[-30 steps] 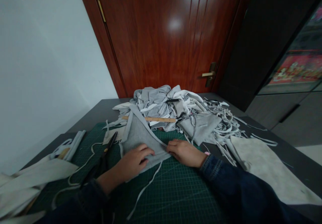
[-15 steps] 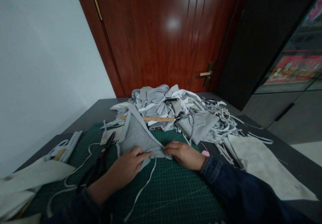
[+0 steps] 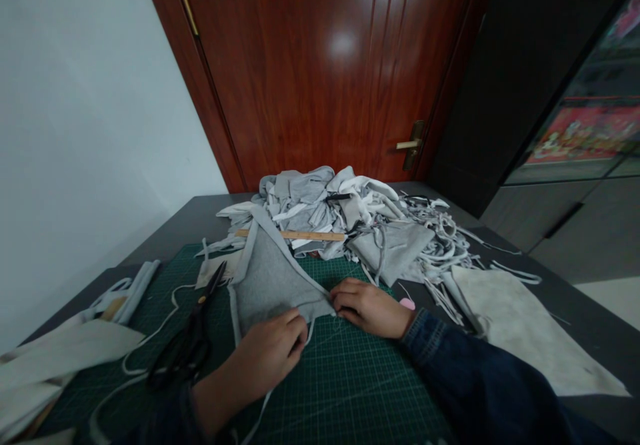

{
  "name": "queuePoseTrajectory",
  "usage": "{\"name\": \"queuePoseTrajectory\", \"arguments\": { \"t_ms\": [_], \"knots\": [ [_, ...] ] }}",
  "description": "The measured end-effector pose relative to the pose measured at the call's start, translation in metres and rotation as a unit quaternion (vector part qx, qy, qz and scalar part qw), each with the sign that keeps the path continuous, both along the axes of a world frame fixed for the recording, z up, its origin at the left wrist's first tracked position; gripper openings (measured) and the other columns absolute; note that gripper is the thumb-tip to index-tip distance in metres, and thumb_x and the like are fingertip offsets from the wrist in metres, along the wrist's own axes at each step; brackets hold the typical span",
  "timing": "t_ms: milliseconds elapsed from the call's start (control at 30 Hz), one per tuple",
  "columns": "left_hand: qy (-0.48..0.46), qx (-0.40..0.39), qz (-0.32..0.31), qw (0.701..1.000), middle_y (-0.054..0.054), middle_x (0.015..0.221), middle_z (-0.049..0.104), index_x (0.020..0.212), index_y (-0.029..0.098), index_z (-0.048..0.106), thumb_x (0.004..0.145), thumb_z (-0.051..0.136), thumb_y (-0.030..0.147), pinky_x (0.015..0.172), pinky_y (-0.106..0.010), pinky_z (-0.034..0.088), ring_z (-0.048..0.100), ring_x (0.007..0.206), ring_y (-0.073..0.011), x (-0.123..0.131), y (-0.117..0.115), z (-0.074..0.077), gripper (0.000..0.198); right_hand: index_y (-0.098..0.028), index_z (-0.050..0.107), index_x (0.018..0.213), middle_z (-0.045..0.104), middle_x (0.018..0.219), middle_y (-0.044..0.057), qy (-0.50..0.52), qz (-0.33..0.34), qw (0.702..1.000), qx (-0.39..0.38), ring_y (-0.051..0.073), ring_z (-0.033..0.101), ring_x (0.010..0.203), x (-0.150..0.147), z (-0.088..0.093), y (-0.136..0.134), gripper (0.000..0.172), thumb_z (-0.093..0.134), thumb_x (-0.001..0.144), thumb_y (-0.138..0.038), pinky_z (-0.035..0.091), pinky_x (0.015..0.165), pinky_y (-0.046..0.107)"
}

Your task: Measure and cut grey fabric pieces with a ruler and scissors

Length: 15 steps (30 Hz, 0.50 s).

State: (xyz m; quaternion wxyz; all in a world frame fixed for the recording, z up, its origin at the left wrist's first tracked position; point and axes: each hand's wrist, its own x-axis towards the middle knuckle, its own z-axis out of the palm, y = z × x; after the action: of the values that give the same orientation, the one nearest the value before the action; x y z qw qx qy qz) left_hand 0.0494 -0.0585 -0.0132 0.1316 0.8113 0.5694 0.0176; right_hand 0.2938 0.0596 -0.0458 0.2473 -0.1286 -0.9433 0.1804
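A grey triangular fabric piece (image 3: 270, 278) lies on the green cutting mat (image 3: 345, 385). My left hand (image 3: 270, 355) rests at its near edge with the fingers curled around the fabric's lower hem. My right hand (image 3: 367, 307) pinches the fabric's right corner against the mat, fingers closed. A thin white strip (image 3: 255, 418) trails from under my left hand toward me. Black scissors (image 3: 193, 338) lie on the mat to the left of my left hand.
A heap of grey and white fabric scraps (image 3: 345, 215) with a wooden ruler (image 3: 293, 235) sits at the far side of the dark table. A pale fabric sheet (image 3: 515, 325) lies to the right, more pale pieces (image 3: 60, 358) to the left. A wooden door (image 3: 320, 65) stands behind.
My left hand has slid toward me, from flat on the fabric to its near edge, and curled shut on the hem. The right hand stays at the corner.
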Motion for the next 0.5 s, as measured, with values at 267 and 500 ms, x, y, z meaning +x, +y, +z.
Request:
{"name": "queuePoseTrajectory", "arguments": {
  "t_ms": [267,500],
  "knots": [
    [-0.186,-0.228,-0.142,0.945,0.007,0.078,0.059,0.080,0.022,0.072,0.077,0.077,0.015,0.064,-0.020,0.042,0.056,0.067,-0.0098,-0.030,-0.002,0.036,0.009,-0.019,0.069,0.096,0.074,0.115,0.009,0.001,-0.005,1.000,-0.015,0.022,0.065,0.111,0.001,0.001,0.003,0.016,0.063,0.097,-0.004,0.051,0.101,0.036],
    [-0.158,0.037,-0.066,0.985,-0.003,0.098,0.075,0.095,0.020,0.078,0.096,0.059,0.014,0.086,-0.030,0.050,0.070,0.092,-0.0185,-0.007,0.040,0.029,0.020,-0.018,0.070,0.100,0.073,0.116,0.009,0.001,-0.008,1.000,0.004,0.022,0.065,0.111,-0.002,-0.003,0.000,0.017,0.064,0.096,-0.002,0.052,0.100,0.035]
  ]
}}
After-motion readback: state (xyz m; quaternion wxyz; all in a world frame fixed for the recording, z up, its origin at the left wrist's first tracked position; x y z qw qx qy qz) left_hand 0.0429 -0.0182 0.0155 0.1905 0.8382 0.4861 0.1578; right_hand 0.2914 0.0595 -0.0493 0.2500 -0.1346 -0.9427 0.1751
